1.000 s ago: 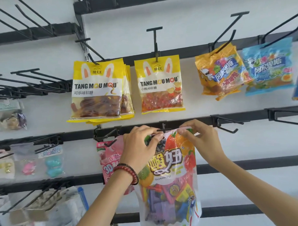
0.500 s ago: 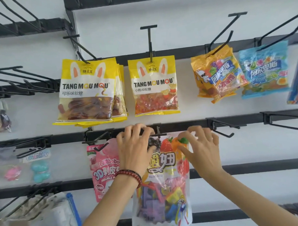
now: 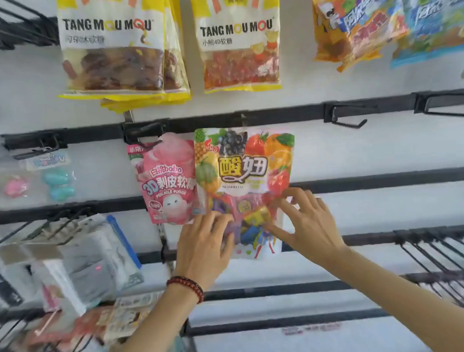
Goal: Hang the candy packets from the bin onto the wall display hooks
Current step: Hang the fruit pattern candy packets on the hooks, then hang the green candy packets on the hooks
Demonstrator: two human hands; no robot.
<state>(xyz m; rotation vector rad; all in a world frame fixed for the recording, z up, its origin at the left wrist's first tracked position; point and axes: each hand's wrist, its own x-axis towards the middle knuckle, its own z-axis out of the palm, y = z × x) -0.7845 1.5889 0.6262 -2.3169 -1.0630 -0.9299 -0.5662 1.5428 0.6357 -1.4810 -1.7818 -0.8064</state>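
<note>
A white wall (image 3: 357,149) crossed by black rails (image 3: 289,114) faces you, with yellow packets (image 3: 239,42) hanging above. The fruit candy packet (image 3: 245,175) hangs from the middle rail, its top right at the bar, just beside a pink packet (image 3: 167,178) whose edge it overlaps. Your left hand (image 3: 202,246), with a red bead bracelet (image 3: 186,284) at the wrist, lies flat with loose fingers against the packet's lower left corner. Your right hand (image 3: 307,225) has its fingers spread, fingertips (image 3: 278,200) touching the lower right part of the packet, not clasping it. Above your right fingers an empty hook (image 3: 348,117) juts from the rail.
</note>
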